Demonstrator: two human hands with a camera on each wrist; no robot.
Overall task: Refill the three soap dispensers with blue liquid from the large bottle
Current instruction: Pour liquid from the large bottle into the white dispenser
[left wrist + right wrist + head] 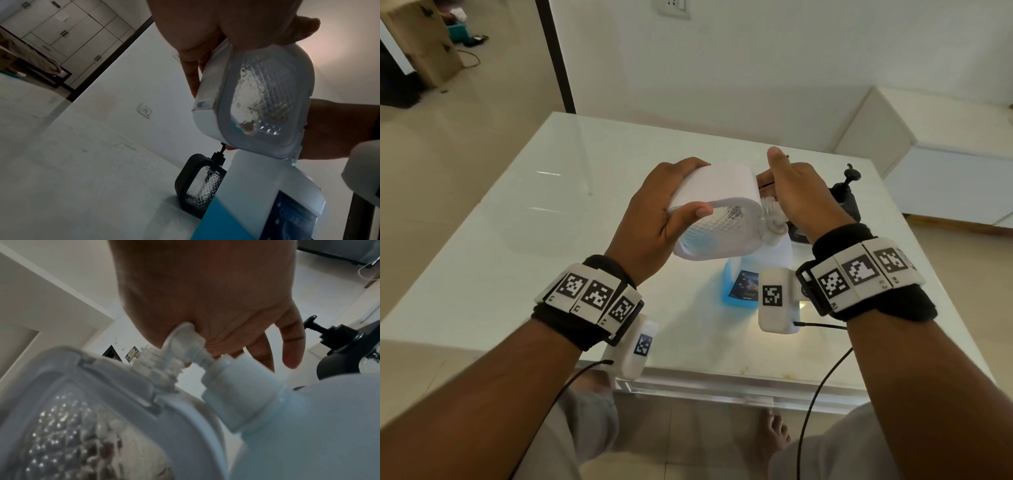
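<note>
The left hand [654, 219] grips the white, rounded-square soap dispenser with its clear quilted window [717, 212], tipped on its side above the desk [517, 219] near the front edge — neck pointing right. There the right hand [804, 198] closes on its white pump head [180, 339], directly above the large bottle of blue liquid [743, 284].

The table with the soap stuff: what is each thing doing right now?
White soap dispenser with clear textured window: lifted, tilted sideways, nearly empty.
White pump top: at the dispenser's threaded neck.
Large bottle of blue liquid: standing, part full.
Black soap dispenser: upright, pump on.
Left hand: grips white dispenser.
Right hand: holds pump top.
</note>
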